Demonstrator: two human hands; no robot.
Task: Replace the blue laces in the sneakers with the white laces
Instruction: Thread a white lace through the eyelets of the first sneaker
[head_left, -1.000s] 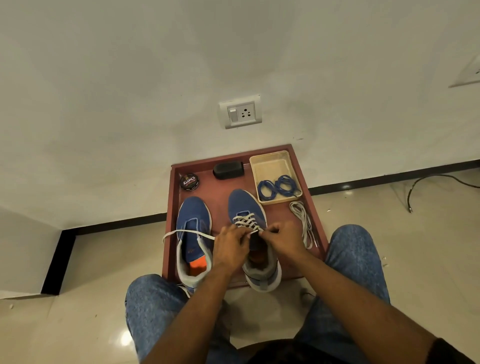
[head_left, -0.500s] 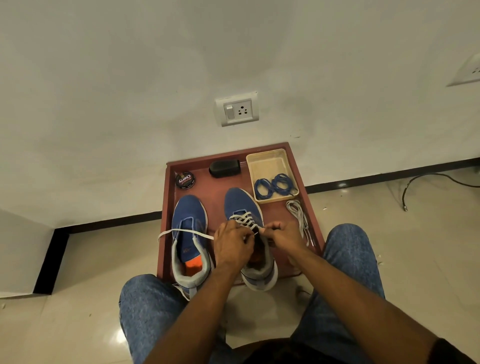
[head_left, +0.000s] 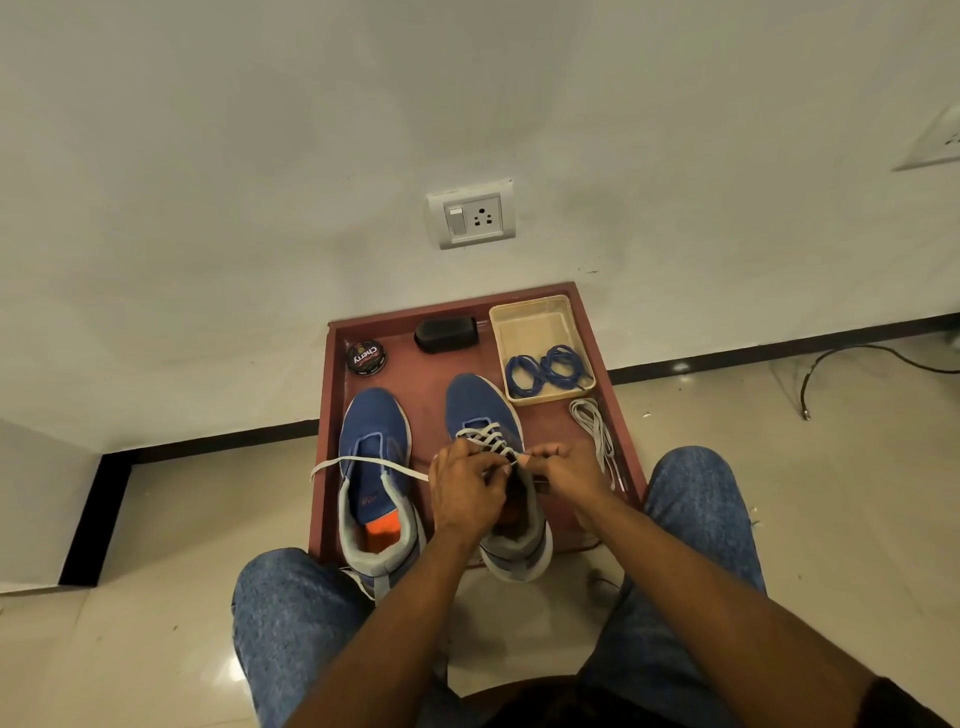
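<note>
Two blue sneakers stand on a dark red tray (head_left: 618, 415). The right sneaker (head_left: 480, 405) carries a white lace (head_left: 485, 436) crisscrossed through several eyelets. My left hand (head_left: 462, 493) and my right hand (head_left: 566, 473) meet over its tongue, each pinching part of that lace. One loose end of the white lace (head_left: 363, 462) runs left across the left sneaker (head_left: 374, 441), which has no lace threaded. Two coiled blue laces (head_left: 545, 369) lie in a beige tray (head_left: 535, 322). A spare white lace (head_left: 597, 431) lies bunched by the red tray's right edge.
A round shoe polish tin (head_left: 367, 357) and a black brush (head_left: 445, 333) sit at the tray's back. The wall with a socket (head_left: 471, 214) is right behind. My knees in jeans flank the tray's near edge. A black cable (head_left: 857, 358) lies on the floor at right.
The view has shifted slightly. My hands stay at the right sneaker's upper eyelets, the right hand working a little closer to the left; the loose lace end still lies across the left sneaker.
</note>
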